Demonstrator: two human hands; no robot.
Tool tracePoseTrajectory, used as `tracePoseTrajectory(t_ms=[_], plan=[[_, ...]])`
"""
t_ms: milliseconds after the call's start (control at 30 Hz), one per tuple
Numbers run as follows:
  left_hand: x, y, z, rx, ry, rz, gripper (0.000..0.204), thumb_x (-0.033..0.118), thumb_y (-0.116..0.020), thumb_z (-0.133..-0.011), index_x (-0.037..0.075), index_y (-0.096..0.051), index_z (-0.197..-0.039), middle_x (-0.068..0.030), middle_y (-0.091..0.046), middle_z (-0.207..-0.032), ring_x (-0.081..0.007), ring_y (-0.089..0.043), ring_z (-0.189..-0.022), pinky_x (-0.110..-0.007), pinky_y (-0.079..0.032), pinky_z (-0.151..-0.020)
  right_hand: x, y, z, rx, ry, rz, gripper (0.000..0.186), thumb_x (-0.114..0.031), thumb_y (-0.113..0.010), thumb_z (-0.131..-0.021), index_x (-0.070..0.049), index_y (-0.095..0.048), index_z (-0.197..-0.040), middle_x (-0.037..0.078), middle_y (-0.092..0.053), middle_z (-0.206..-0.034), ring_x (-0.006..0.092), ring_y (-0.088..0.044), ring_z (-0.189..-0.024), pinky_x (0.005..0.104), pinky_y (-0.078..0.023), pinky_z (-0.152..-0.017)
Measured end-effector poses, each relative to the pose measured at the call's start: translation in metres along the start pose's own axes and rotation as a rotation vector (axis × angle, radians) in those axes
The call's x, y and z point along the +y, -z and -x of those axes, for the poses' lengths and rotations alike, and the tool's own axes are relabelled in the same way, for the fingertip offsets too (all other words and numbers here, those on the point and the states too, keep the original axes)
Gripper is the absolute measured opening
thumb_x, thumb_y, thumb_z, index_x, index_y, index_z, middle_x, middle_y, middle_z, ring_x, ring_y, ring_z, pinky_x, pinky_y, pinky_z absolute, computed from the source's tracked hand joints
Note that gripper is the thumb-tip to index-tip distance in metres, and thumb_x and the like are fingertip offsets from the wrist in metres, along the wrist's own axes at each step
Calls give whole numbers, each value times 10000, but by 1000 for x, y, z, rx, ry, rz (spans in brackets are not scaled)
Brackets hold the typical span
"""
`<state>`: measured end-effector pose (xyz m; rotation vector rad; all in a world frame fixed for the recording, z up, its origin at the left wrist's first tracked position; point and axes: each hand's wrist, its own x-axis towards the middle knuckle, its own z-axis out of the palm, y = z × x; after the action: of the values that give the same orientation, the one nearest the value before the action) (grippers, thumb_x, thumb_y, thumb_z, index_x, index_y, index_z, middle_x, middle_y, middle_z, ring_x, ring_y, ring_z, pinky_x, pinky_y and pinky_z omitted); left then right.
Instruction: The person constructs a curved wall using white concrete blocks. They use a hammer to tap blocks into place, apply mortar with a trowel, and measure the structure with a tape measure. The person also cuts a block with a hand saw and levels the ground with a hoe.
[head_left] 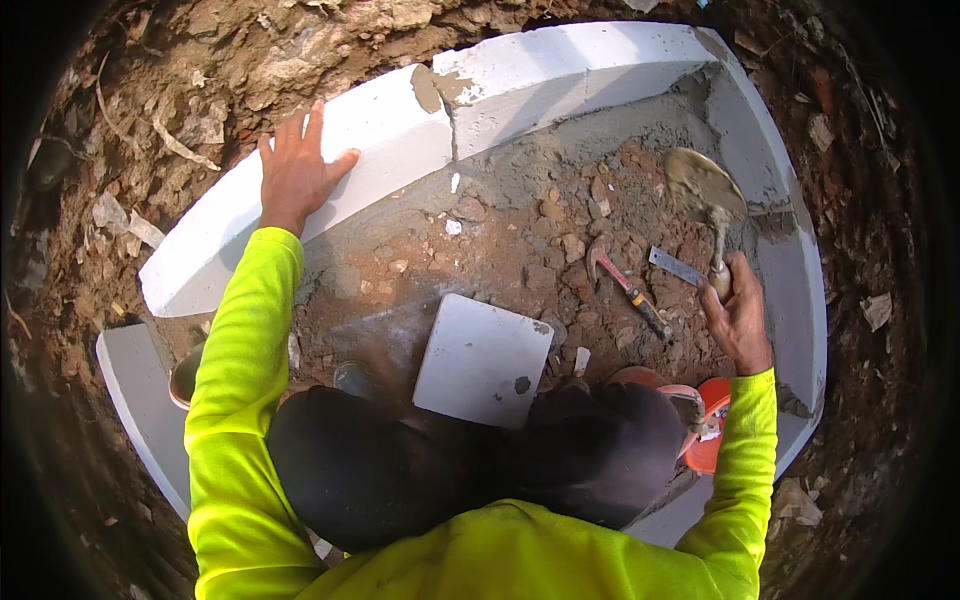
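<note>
Earth bank: rough brown soil [225,50] rings the curved pale blocks, with rubble and grey mortar inside.
Lower-left block: a loose-looking grey piece [140,390], its upper end just beside the next block.
White block: the long curved one [390,140] at upper left, under the left hand.
Left hand: palm down [298,175], fingers spread on the block's upper face, gripping nothing; it seems to be steadying or checking the block.
Joint: narrow seam with a mortar smear [427,88] beside it; the step in hand looks like setting and jointing the blocks.
Square slab: pale, flat [485,360], between the knees.
Hammer: red-headed [622,285], lying on the rubble.
Trowel: mortar-coated blade [706,185], raised near the right-hand blocks; working mortar into a seam would call for a level blade and a steady block.
Right hand: fingers [735,310] closed around the trowel's handle; whether it also holds the metal strip [675,265] I cannot tell.
Orange container: partly hidden [706,455], beside the right forearm.
</note>
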<state>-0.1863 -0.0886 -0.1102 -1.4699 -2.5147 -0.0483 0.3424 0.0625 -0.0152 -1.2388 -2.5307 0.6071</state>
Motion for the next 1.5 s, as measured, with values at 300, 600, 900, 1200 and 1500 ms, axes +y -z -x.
tracePoseTrajectory(t_ms=[300, 600, 900, 1200, 1500], plan=[[-63, -33, -15, 128, -268, 26, 680, 442, -499, -957, 42, -378, -1493, -258, -435, -1466, -422, -429, -1335, -486, -317, -1113, 47, 39, 311, -273, -544, 342, 265, -124, -653, -794, -74, -635, -1054, 140, -565, -877, 336, -618, -841, 439, -487, -717], [-62, -31, -17, -46, -270, 129, 705, 461, -469, -976, 51, -313, -1528, -248, -338, -1538, -409, -321, -1421, -481, -252, -1165, 64, -62, 346, -480, -557, 525, 336, -148, -606, -816, -142, -677, -1144, 81, -570, -1067, 282, -583, -1032, 447, -448, -883], [-63, -30, -13, 1, -275, 76, 706, 484, -458, -989, 67, -298, -1535, -261, -353, -1522, -413, -333, -1411, -498, -259, -1150, 49, -91, 363, 201, -608, -239, 312, -38, -701, -727, -33, -675, -1038, 131, -596, -942, 324, -593, -848, 397, -478, -794], [-2, -4, -5, -44, -69, 26, 843, 567, -610, -878, 72, -339, -1504, -195, -366, -1515, -353, -315, -1417, -586, -204, -1145, 23, -19, 173, 230, -140, -47, 244, 40, -657, -720, 25, -605, -958, 145, -536, -870, 322, -544, -772, 371, -455, -695], [-4, 10, 13, -53, 28, 70, 911, 671, -560, -858, 73, -338, -1508, -192, -365, -1515, -333, -311, -1419, -587, -181, -1158, -122, -47, -148, -211, 427, -21, 302, -207, -605, -896, 86, -614, -966, 283, -624, -840, 419, -622, -753, 479, -486, -695]])
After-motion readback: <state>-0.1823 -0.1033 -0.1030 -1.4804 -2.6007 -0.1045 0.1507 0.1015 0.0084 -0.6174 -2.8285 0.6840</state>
